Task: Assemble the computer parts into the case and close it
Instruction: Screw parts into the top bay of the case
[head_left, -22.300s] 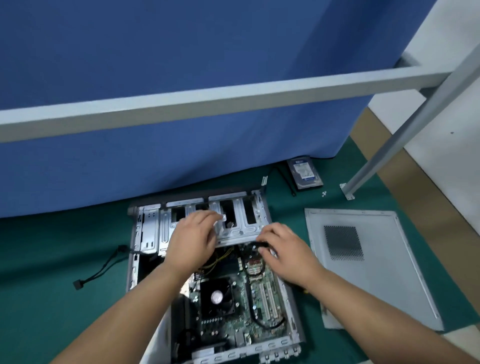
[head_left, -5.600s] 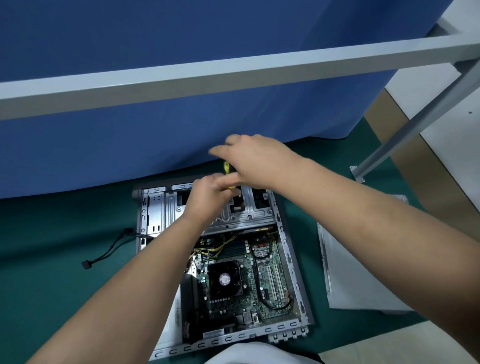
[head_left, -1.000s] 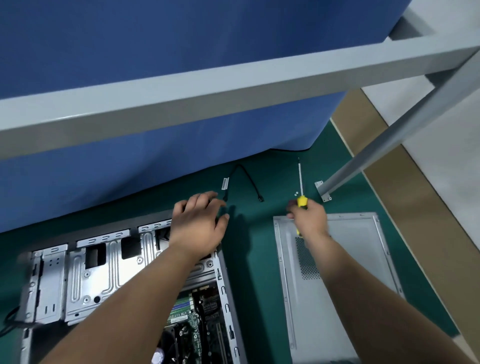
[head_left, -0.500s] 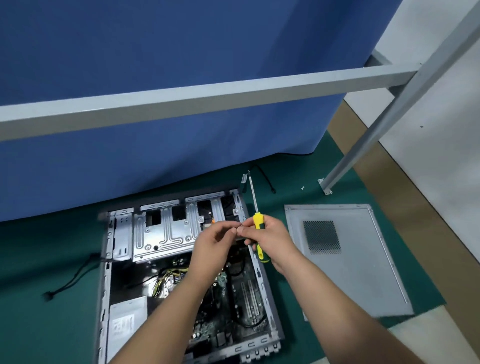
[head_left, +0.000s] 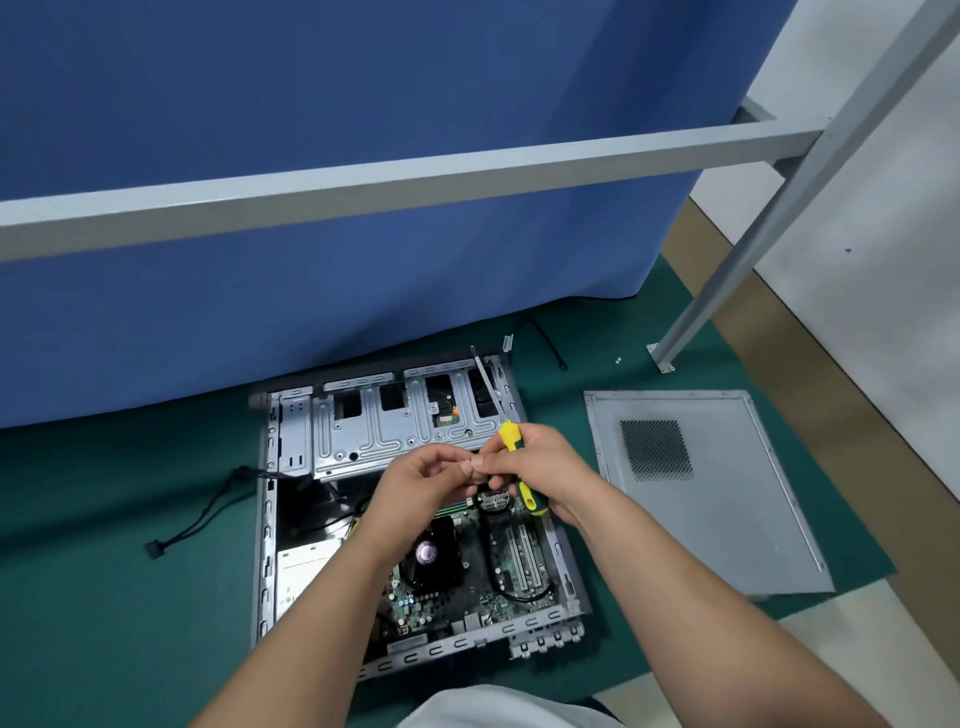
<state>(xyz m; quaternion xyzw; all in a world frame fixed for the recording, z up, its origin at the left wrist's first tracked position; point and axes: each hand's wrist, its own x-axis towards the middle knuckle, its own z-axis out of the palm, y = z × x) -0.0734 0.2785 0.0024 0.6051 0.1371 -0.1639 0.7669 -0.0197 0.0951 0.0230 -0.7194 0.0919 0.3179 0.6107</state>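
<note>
1. Computer case (head_left: 410, 519) lies open on its side on the green mat (head_left: 104, 597), drive cage (head_left: 395, 421) at the far end, motherboard (head_left: 483, 561) exposed.
2. Side panel (head_left: 727, 499) lies flat on the mat, just right of the case, apart from it.
3. Right hand (head_left: 540, 467): fingers curled round the yellow-green screwdriver (head_left: 511, 441), shaft pointing away over the cage.
4. Left hand (head_left: 421, 483): fingertips pinched together, meeting the right hand's fingertips; what they hold is too small to tell.
5. Loose black cable (head_left: 197, 525) lies left of the case.

Open computer case (head_left: 415, 519) on green mat (head_left: 104, 623), right hand (head_left: 540, 462) gripping screwdriver (head_left: 511, 441), left hand (head_left: 421, 478) fingertips meeting it
</note>
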